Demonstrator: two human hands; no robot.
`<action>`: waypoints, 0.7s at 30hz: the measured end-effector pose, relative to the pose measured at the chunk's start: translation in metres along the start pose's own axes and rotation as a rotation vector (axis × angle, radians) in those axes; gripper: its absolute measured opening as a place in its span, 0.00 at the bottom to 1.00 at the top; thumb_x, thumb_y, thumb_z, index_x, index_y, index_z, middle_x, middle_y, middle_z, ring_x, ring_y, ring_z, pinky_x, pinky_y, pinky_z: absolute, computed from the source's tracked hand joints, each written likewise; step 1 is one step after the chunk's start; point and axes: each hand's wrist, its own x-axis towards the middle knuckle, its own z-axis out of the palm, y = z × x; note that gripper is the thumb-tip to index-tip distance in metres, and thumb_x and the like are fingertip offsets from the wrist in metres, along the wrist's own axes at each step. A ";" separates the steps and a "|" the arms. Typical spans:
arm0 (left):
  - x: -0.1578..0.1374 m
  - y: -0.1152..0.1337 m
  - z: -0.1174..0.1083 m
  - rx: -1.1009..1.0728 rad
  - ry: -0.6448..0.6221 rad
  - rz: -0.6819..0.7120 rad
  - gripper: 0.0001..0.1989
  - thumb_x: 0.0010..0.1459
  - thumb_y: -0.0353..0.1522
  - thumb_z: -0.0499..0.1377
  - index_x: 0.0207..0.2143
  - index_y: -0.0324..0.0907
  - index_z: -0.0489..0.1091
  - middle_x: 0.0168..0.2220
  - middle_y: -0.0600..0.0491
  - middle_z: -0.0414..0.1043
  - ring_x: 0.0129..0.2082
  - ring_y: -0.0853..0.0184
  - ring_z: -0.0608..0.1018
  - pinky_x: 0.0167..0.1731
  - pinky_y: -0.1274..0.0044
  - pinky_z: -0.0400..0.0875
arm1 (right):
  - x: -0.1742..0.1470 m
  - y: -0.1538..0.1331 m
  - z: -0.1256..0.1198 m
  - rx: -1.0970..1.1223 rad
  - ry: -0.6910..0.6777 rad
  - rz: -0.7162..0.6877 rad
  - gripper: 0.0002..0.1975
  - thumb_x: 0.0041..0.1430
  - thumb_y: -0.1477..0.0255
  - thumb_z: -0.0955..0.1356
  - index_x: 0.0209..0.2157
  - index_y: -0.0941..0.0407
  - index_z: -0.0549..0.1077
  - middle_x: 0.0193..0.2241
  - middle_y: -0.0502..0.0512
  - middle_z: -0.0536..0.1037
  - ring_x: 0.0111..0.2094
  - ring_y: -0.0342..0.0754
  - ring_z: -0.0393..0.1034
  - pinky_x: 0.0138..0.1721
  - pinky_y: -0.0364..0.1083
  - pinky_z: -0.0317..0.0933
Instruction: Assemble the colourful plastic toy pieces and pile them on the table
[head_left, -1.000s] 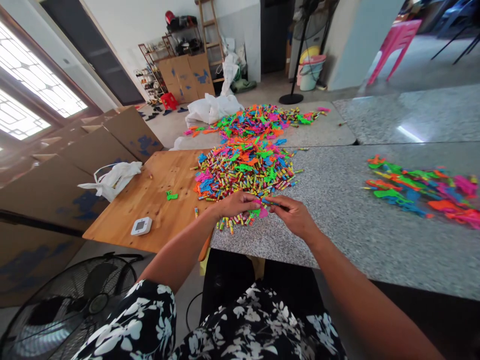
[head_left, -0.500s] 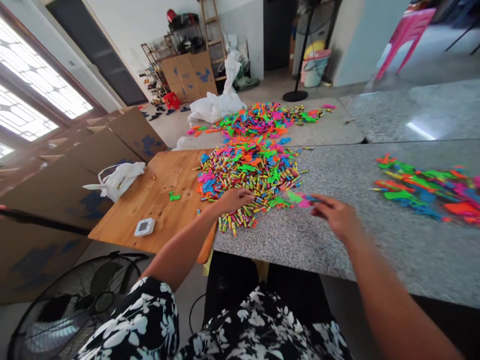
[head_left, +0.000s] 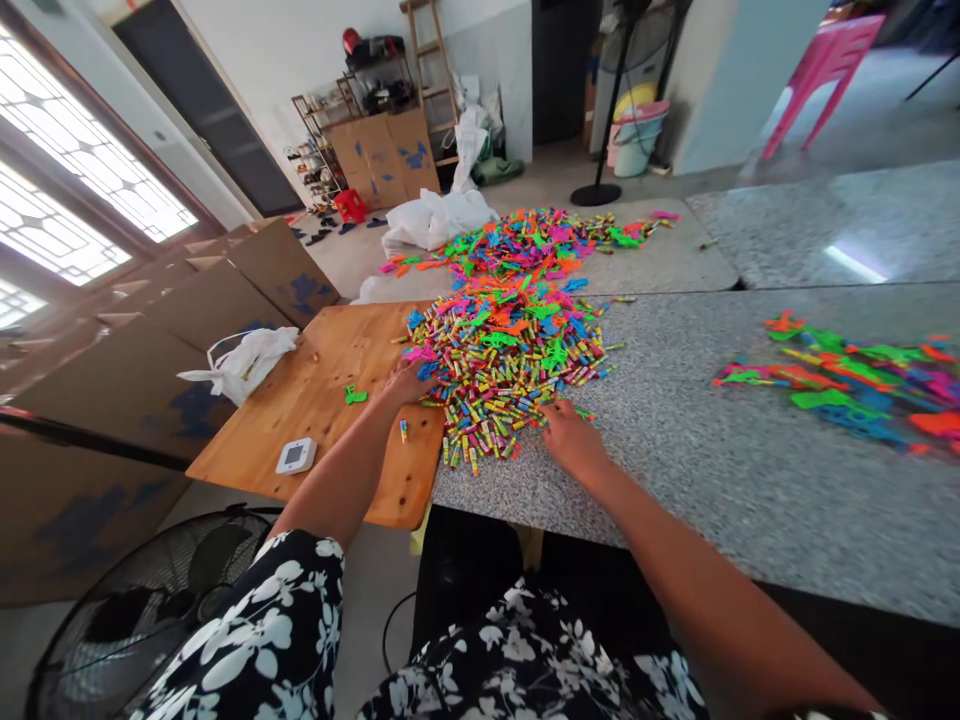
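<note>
A heap of small label-wrapped tubes point(head_left: 487, 395), mixed with bright plastic toy guns point(head_left: 499, 340), lies in front of me where a wooden board meets a speckled stone tabletop. My left hand point(head_left: 407, 384) is at the heap's left edge, against blue and pink toy guns; its fingertips are partly hidden there. At the front right edge, my right hand point(head_left: 571, 437) has its fingers bent together down at the tubes. A green piece point(head_left: 583, 414) shows just beyond its knuckles. What its fingers hold, if anything, is hidden.
The wooden board point(head_left: 337, 340) carries a green toy gun point(head_left: 355, 395), a white device point(head_left: 296, 456), one loose tube point(head_left: 403, 430) and a white plastic bag point(head_left: 251, 362). A second group of toy guns point(head_left: 847, 375) lies right on the stone tabletop point(head_left: 660, 440). A floor fan point(head_left: 165, 600) stands lower left.
My left hand has moved left, from the heap's front to its left edge. My right hand has let go of its toy guns, now among the right-hand group, and come back to the heap.
</note>
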 end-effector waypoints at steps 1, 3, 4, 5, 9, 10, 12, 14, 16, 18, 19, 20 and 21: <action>0.002 0.002 -0.001 0.015 -0.005 -0.001 0.29 0.53 0.47 0.69 0.55 0.46 0.73 0.63 0.40 0.66 0.62 0.44 0.69 0.60 0.60 0.63 | 0.003 -0.007 0.000 -0.078 -0.022 0.022 0.23 0.68 0.76 0.62 0.62 0.56 0.70 0.61 0.67 0.68 0.47 0.55 0.76 0.47 0.49 0.68; 0.004 0.007 -0.004 0.030 0.002 -0.017 0.22 0.52 0.45 0.70 0.45 0.42 0.75 0.57 0.39 0.71 0.57 0.45 0.73 0.56 0.63 0.66 | 0.008 -0.016 -0.002 -0.177 -0.053 0.007 0.22 0.69 0.75 0.61 0.63 0.57 0.68 0.62 0.69 0.66 0.46 0.56 0.76 0.45 0.50 0.68; 0.003 0.008 -0.004 -0.003 0.016 -0.032 0.21 0.51 0.44 0.71 0.42 0.41 0.75 0.54 0.39 0.74 0.55 0.46 0.74 0.54 0.64 0.67 | 0.009 -0.020 -0.002 -0.209 -0.071 -0.026 0.22 0.69 0.76 0.61 0.62 0.57 0.68 0.61 0.69 0.66 0.46 0.56 0.76 0.45 0.50 0.68; 0.002 0.010 -0.005 -0.060 0.031 -0.049 0.21 0.49 0.42 0.72 0.42 0.41 0.74 0.50 0.40 0.76 0.53 0.47 0.75 0.52 0.66 0.68 | 0.009 -0.023 -0.002 -0.236 -0.091 -0.062 0.21 0.69 0.76 0.60 0.61 0.57 0.69 0.60 0.69 0.66 0.46 0.56 0.76 0.45 0.50 0.68; -0.007 0.014 -0.007 -0.275 0.053 -0.096 0.28 0.45 0.36 0.74 0.49 0.42 0.73 0.36 0.48 0.78 0.42 0.54 0.79 0.44 0.72 0.69 | 0.004 -0.031 0.003 -0.294 -0.173 -0.140 0.18 0.70 0.78 0.58 0.54 0.58 0.73 0.56 0.68 0.70 0.44 0.56 0.76 0.42 0.50 0.67; -0.009 0.015 -0.008 -0.294 0.048 -0.096 0.29 0.45 0.35 0.73 0.50 0.42 0.73 0.34 0.49 0.78 0.39 0.55 0.80 0.43 0.72 0.69 | 0.002 -0.031 0.005 -0.294 -0.171 -0.141 0.17 0.70 0.77 0.59 0.53 0.58 0.73 0.54 0.68 0.71 0.45 0.56 0.76 0.43 0.50 0.66; -0.014 0.015 -0.011 -0.326 0.057 -0.099 0.27 0.48 0.35 0.71 0.52 0.42 0.73 0.32 0.50 0.78 0.36 0.57 0.79 0.40 0.73 0.69 | -0.001 -0.027 0.007 -0.284 -0.151 -0.139 0.15 0.70 0.75 0.60 0.51 0.58 0.74 0.52 0.66 0.73 0.46 0.56 0.75 0.43 0.49 0.65; -0.019 0.013 -0.014 -0.370 0.089 -0.109 0.21 0.54 0.36 0.67 0.51 0.42 0.74 0.33 0.49 0.79 0.36 0.58 0.79 0.39 0.73 0.70 | -0.003 -0.020 0.009 -0.245 -0.128 -0.129 0.13 0.69 0.74 0.61 0.48 0.59 0.75 0.50 0.66 0.75 0.47 0.56 0.75 0.44 0.48 0.64; -0.023 0.009 -0.016 -0.424 0.132 -0.121 0.16 0.60 0.37 0.59 0.49 0.42 0.75 0.37 0.48 0.79 0.37 0.60 0.79 0.39 0.74 0.70 | -0.004 -0.013 0.009 -0.143 -0.103 -0.089 0.10 0.68 0.73 0.63 0.44 0.59 0.75 0.47 0.64 0.78 0.46 0.55 0.75 0.44 0.48 0.63; -0.027 0.005 -0.016 -0.481 0.162 -0.142 0.17 0.63 0.35 0.53 0.48 0.41 0.76 0.37 0.48 0.79 0.36 0.62 0.79 0.37 0.75 0.71 | -0.004 -0.008 0.009 0.015 -0.047 -0.017 0.08 0.66 0.73 0.65 0.42 0.58 0.75 0.43 0.62 0.80 0.43 0.53 0.76 0.43 0.47 0.62; -0.030 0.003 -0.015 -0.505 0.171 -0.157 0.18 0.63 0.35 0.51 0.49 0.41 0.76 0.37 0.49 0.79 0.34 0.63 0.79 0.35 0.75 0.71 | -0.004 -0.006 0.009 0.101 -0.010 0.016 0.06 0.65 0.73 0.65 0.41 0.57 0.74 0.40 0.60 0.81 0.42 0.52 0.76 0.43 0.47 0.62; -0.033 0.002 -0.013 -0.523 0.177 -0.172 0.19 0.63 0.34 0.51 0.50 0.40 0.75 0.36 0.49 0.79 0.33 0.64 0.78 0.34 0.76 0.71 | -0.004 -0.006 0.009 0.185 0.026 0.037 0.05 0.65 0.73 0.66 0.40 0.56 0.74 0.39 0.59 0.81 0.41 0.52 0.76 0.43 0.47 0.63; -0.036 0.001 -0.011 -0.536 0.182 -0.186 0.19 0.63 0.34 0.51 0.51 0.39 0.75 0.35 0.49 0.79 0.32 0.65 0.78 0.33 0.76 0.70 | -0.005 -0.006 0.009 0.263 0.056 0.049 0.04 0.64 0.72 0.66 0.39 0.55 0.73 0.38 0.58 0.82 0.40 0.52 0.76 0.43 0.47 0.63</action>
